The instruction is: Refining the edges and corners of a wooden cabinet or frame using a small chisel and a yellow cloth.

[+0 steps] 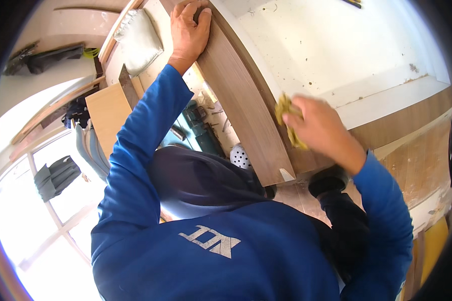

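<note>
My left hand (190, 31) is at the far end of a long brown wood-grain board (238, 98), its fingers bent over the board's edge. This board slants from the far left down toward my knees. In my right hand (320, 123) is a crumpled yellowish cloth (284, 108), bunched against the board's right side. The right hand is slightly blurred. Right of the board lies a white panel (336, 50) with a wood-grain border, dotted with dark specks and crumbs.
Left of the board are a green tool case (203, 135), a white dotted round object (240, 156) and a silvery bag (139, 42). A light wooden panel (108, 110) stands farther left. My dark shoe (329, 180) is by the board's near end.
</note>
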A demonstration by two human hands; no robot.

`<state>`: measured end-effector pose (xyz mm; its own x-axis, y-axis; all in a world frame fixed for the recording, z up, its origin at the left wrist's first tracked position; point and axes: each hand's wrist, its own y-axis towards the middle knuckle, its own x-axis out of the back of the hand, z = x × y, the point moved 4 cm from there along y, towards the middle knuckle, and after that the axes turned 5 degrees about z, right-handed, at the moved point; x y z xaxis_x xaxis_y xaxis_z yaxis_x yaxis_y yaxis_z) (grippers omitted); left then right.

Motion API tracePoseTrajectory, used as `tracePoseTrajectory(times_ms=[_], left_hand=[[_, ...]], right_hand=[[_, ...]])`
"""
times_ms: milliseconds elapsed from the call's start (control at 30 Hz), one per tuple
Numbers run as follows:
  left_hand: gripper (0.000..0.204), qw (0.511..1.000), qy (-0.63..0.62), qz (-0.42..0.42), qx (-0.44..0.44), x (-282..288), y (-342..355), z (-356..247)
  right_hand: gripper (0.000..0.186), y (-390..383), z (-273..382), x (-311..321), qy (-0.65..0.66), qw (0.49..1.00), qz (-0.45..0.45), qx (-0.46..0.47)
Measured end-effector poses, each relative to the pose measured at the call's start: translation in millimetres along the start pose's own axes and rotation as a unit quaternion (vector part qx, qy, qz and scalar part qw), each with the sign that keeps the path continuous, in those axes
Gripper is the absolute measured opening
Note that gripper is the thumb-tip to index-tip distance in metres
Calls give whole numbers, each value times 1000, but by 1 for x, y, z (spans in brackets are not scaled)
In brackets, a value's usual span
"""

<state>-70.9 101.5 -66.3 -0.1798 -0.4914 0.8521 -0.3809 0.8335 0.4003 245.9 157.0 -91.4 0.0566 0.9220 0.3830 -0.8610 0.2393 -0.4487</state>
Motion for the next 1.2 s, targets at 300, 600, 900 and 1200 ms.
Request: tracePoseTrajectory(times_ms=[300, 600, 900, 1200], left_hand=[[22, 1000, -29, -1, 2, 4, 3, -8], [20, 1000, -19, -19, -6, 14, -1, -3], [19, 997, -80, -16, 11, -4, -3, -1], [19, 999, -30, -24, -7, 7, 3, 0]], right_hand=[[22, 59, 21, 0, -18, 991, -116, 66], [17, -35, 9, -24, -124, 990, -29, 60], [14, 74, 38, 10, -70, 979, -145, 121], [10, -11, 22, -23, -125, 986, -74, 86]])
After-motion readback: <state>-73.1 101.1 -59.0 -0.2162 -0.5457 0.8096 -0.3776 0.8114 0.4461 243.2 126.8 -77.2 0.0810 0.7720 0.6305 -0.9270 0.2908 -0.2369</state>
